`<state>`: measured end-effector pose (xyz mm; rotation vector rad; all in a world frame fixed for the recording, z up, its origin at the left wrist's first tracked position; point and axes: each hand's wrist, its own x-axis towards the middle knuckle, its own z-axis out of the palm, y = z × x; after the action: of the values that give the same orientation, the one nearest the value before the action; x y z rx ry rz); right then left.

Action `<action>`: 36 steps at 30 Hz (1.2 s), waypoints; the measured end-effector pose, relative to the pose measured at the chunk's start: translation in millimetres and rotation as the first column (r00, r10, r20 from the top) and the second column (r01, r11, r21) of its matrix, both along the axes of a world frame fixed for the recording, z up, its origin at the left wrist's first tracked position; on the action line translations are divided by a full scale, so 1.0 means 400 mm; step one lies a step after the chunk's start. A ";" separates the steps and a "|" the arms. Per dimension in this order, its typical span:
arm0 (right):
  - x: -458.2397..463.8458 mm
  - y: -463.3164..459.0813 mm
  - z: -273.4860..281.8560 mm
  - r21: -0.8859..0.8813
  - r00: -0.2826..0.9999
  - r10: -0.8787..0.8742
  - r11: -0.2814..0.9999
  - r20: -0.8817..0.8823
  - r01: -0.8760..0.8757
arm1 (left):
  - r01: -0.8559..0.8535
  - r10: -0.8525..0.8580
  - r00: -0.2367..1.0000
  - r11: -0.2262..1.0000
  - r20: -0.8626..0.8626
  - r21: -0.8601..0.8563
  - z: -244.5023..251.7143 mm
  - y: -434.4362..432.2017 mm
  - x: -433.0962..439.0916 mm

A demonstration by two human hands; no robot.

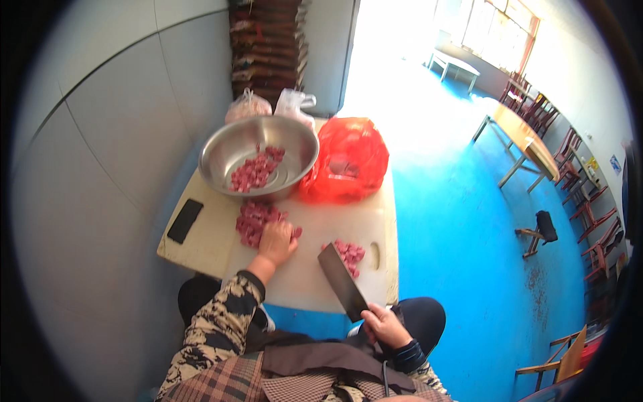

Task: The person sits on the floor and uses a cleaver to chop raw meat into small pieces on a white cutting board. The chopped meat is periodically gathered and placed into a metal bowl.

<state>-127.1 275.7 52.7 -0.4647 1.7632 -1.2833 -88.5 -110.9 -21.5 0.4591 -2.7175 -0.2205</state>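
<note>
My right hand grips the handle of a broad cleaver. Its blade slants over a white plastic cutting board, beside a small heap of diced red meat. At the board's far left, my left hand touches the near right edge of a larger heap of meat pieces. Its fingertips are partly hidden, so whether they hold a piece is unclear. Just beyond that heap, a stainless steel basin holds more cut meat.
A red plastic bag sits right of the basin, with knotted clear bags behind. A black phone-like slab lies on the table's left. A wall rises at left; a stool and tables stand right.
</note>
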 end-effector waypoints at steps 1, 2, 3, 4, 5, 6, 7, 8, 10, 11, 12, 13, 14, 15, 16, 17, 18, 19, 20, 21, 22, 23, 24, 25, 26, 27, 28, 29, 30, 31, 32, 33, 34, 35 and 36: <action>0.000 -0.004 -0.002 0.015 1.000 0.005 1.000 -0.024 -0.005 | 0.029 -0.031 0.999 0.999 0.041 0.044 -0.003 0.009 0.004; 0.000 -0.005 -0.005 -0.011 0.999 0.017 1.000 -0.038 -0.018 | 0.048 -0.047 0.998 0.998 -0.028 0.027 -0.006 0.025 0.009; 0.002 -0.008 -0.007 0.016 0.999 0.016 1.000 -0.043 -0.015 | 0.057 -0.055 0.996 0.998 -0.063 0.026 -0.012 0.042 0.019; 0.004 -0.009 -0.011 -0.004 0.999 0.016 1.000 -0.035 -0.016 | 0.068 -0.061 0.989 0.996 -0.132 0.050 -0.016 0.059 0.025; 0.005 -0.010 -0.013 -0.020 0.999 0.038 0.999 -0.037 -0.039 | 0.086 -0.071 0.980 0.994 -0.184 0.073 -0.018 0.077 0.035; 0.009 -0.009 -0.018 -0.030 0.998 0.036 0.999 -0.057 -0.038 | 0.111 -0.085 0.964 0.990 -0.252 0.092 -0.022 0.099 0.048; 0.010 -0.008 -0.023 -0.041 0.997 0.037 0.998 -0.071 -0.040 | 0.112 -0.089 0.967 0.990 -0.239 0.084 -0.026 0.124 0.063; 0.013 -0.006 -0.028 -0.039 0.994 0.041 0.998 -0.101 -0.045 | 0.118 -0.098 0.965 0.990 -0.244 0.070 -0.030 0.150 0.080; 0.017 -0.004 -0.041 -0.017 0.986 0.039 0.999 -0.159 -0.043 | 0.130 -0.111 0.965 0.989 -0.236 0.068 -0.037 0.196 0.112; 0.019 -0.003 -0.048 -0.031 0.984 0.034 0.999 -0.175 -0.040 | 0.134 -0.114 0.968 0.988 -0.223 0.079 -0.039 0.215 0.131; 0.021 -0.005 -0.054 -0.028 0.981 0.024 0.999 -0.193 -0.030 | 0.141 -0.119 0.971 0.986 -0.206 0.093 -0.039 0.226 0.148; 0.022 -0.007 -0.058 0.002 0.980 0.015 1.000 -0.199 -0.015 | 0.168 -0.138 0.963 0.979 -0.230 0.118 -0.036 0.233 0.164; 0.022 -0.010 -0.060 0.014 0.971 0.025 1.000 -0.236 -0.022 | 0.199 -0.159 0.955 0.969 -0.251 0.145 -0.031 0.238 0.182; 0.024 -0.013 -0.060 0.026 0.960 0.028 0.999 -0.279 -0.022 | 0.233 -0.181 0.943 0.958 -0.278 0.167 -0.024 0.240 0.194; 0.027 -0.015 -0.057 -0.004 0.940 0.029 0.999 -0.341 -0.033 | 0.264 -0.212 0.937 0.950 -0.279 0.164 -0.015 0.239 0.203; 0.031 -0.017 -0.053 0.024 0.929 0.044 0.999 -0.367 -0.038 | 0.292 -0.240 0.928 0.943 -0.283 0.157 -0.004 0.235 0.213; 0.035 -0.019 -0.046 0.041 0.934 0.044 0.999 -0.355 -0.032 | 0.307 -0.258 0.924 0.941 -0.281 0.146 0.006 0.235 0.221; 0.040 -0.021 -0.039 0.081 0.942 0.054 0.996 -0.332 -0.028 | 0.326 -0.272 0.915 0.934 -0.298 0.148 0.013 0.238 0.227; 0.045 -0.022 -0.032 0.123 0.950 0.065 0.992 -0.306 -0.029 | 0.335 -0.279 0.910 0.931 -0.308 0.147 0.017 0.240 0.232; 0.047 -0.025 -0.026 0.121 0.937 0.068 0.992 -0.342 -0.028 | 0.338 -0.279 0.902 0.931 -0.329 0.137 0.017 0.242 0.234; 0.050 -0.026 -0.021 0.120 0.924 0.072 0.992 -0.375 -0.029 | 0.309 -0.235 0.920 0.927 -0.312 0.212 0.013 0.245 0.229; 0.047 -0.030 -0.017 0.154 0.918 0.102 0.987 -0.383 -0.045 | 0.269 -0.181 0.937 0.920 -0.299 0.285 0.004 0.249 0.219; 0.051 -0.028 -0.015 0.107 0.890 0.050 0.994 -0.453 -0.002 | 0.195 -0.113 0.968 0.903 -0.224 0.384 -0.009 0.253 0.220; 0.044 -0.031 -0.014 0.017 0.866 0.038 0.999 -0.499 -0.033 | 0.148 -0.070 0.974 0.917 -0.217 0.370 -0.024 0.250 0.209; 0.043 -0.028 -0.013 -0.034 0.806 0.033 0.997 -0.592 -0.065 | 0.166 -0.083 0.960 0.939 -0.268 0.301 -0.038 0.245 0.207; 0.044 -0.023 -0.013 -0.079 0.855 0.024 0.994 -0.518 -0.076 | 0.163 -0.081 0.962 0.937 -0.263 0.310 -0.054 0.242 0.204; 0.047 -0.022 -0.013 0.028 0.873 0.017 1.000 -0.487 -0.003 | 0.165 -0.059 0.965 0.893 -0.254 0.418 -0.064 0.236 0.210; 0.055 -0.013 -0.009 -0.004 0.876 -0.019 1.000 -0.482 0.020 | 0.187 -0.058 0.951 0.892 -0.305 0.413 -0.069 0.234 0.215; 0.055 -0.018 -0.008 -0.051 0.888 -0.039 0.999 -0.458 0.018 | 0.180 -0.059 0.940 0.922 -0.336 0.342 -0.072 0.230 0.216; 0.066 -0.015 -0.004 -0.099 0.912 -0.048 0.995 -0.407 0.008 | 0.207 -0.086 0.914 0.940 -0.396 0.273 -0.072 0.227 0.217; 0.073 -0.015 0.002 -0.076 0.890 -0.036 0.997 -0.455 0.001 | 0.219 -0.089 0.892 0.943 -0.442 0.251 -0.069 0.233 0.220; 0.075 -0.019 0.009 -0.091 0.877 -0.023 0.996 -0.479 -0.023 | 0.244 -0.112 0.899 0.931 -0.424 0.270 -0.062 0.234 0.217; 0.079 -0.019 0.018 -0.084 0.828 0.008 0.994 -0.561 -0.066 | 0.250 -0.113 0.910 0.917 -0.398 0.312 -0.058 0.243 0.221; 0.081 -0.025 0.029 -0.045 0.788 0.056 0.993 -0.613 -0.106 | 0.266 -0.128 0.917 0.902 -0.379 0.339 -0.049 0.249 0.220; 0.082 -0.029 0.034 -0.039 0.782 0.074 0.992 -0.618 -0.124 | 0.259 -0.130 0.919 0.911 -0.372 0.322 -0.046 0.251 0.217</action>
<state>-94.5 264.2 66.1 -1.1129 2.1848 -1.2018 -1.8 -10.4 -39.8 0.2121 -2.3728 -0.7973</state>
